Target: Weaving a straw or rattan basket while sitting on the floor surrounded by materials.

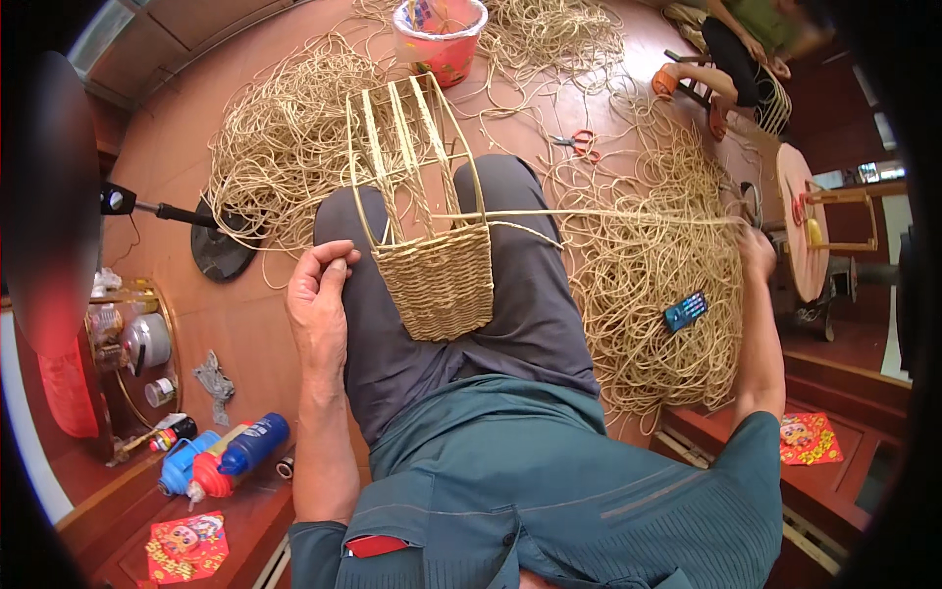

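Note:
A partly woven straw-coloured basket [437, 285] rests between my knees, its woven part toward me and its bare frame of rods and twisted cords pointing away. My left hand [322, 280] is beside the basket's left edge, slightly apart from it, thumb and fingers curled together; whether anything is between them is hidden. Out to the far right, my right hand [754, 250] is closed on a cord [599, 213], which runs nearly straight across from the basket's woven edge. A second, shorter cord end [528, 232] sticks out from the basket's right side.
Heaps of loose cord [648, 294] cover the floor at right, with a phone [685, 311] on top. Red-handled scissors [579, 144] lie beyond my knees. A lined red bucket [441, 44] stands ahead. Bottles [253, 444] lie at lower left; another person [741, 59] sits at upper right.

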Demonstrator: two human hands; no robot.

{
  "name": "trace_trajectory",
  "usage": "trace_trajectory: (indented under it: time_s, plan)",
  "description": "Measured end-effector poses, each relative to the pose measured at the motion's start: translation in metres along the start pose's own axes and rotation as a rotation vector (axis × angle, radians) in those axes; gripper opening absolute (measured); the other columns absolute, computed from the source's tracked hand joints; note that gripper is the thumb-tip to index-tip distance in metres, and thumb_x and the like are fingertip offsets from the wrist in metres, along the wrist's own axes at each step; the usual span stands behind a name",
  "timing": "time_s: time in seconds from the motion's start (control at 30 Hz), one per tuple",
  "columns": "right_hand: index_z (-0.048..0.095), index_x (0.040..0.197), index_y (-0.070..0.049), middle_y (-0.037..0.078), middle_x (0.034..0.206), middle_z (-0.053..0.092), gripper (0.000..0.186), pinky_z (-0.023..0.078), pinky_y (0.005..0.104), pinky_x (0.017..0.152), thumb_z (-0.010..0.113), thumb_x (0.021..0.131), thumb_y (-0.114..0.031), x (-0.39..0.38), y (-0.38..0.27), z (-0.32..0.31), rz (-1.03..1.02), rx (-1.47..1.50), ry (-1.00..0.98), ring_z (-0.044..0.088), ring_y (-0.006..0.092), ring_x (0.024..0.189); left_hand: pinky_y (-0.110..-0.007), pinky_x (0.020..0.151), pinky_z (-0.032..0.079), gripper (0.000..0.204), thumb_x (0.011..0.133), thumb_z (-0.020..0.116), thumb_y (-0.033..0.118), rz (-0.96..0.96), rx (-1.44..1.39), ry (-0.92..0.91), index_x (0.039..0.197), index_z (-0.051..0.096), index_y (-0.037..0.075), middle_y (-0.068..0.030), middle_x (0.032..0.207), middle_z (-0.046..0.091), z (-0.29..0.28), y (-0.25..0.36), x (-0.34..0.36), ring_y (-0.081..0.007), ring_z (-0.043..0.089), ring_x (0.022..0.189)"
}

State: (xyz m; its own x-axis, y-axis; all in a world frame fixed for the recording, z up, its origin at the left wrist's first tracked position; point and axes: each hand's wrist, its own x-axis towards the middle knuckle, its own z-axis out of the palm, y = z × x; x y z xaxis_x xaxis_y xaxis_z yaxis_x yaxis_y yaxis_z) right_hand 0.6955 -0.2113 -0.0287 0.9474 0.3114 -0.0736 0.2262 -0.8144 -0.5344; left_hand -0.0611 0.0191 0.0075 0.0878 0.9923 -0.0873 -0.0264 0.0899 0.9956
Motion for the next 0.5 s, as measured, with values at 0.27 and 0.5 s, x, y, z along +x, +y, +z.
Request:
trace_trajectory:
  time_s: [0.27, 0.5]
  plan:
    - [0.063, 0.149, 0.003, 0.018, 0.151, 0.068, 0.049, 0.05, 0.0375, 0.114, 0.07, 0.105, -0.018, -0.021, 0.002, -0.025, -0.349, 0.088, 0.087, 0.067, 0.0274, 0.136, -0.026, 0.096, 0.052, 0.021, 0.114, 0.062, 0.012, 0.161, 0.153, 0.217, 0.129, 0.072, 0.001, -0.0043, 0.116, 0.075, 0.017, 0.017, -0.016, -0.0097, 0.067, 0.108]
    - [0.064, 0.149, -0.008, 0.007, 0.131, 0.077, 0.042, 0.054, 0.0276, 0.074, 0.069, 0.107, -0.009, -0.331, -0.22, 0.103, -0.854, 0.528, -0.656, 0.062, 0.0078, 0.076, -0.024, 0.097, 0.052, 0.021, 0.113, 0.065, 0.008, 0.327, 0.238, 0.128, 0.131, 0.069, 0.0, -0.0031, 0.118, 0.073, 0.052, 0.037, -0.018, -0.0081, 0.066, 0.106]
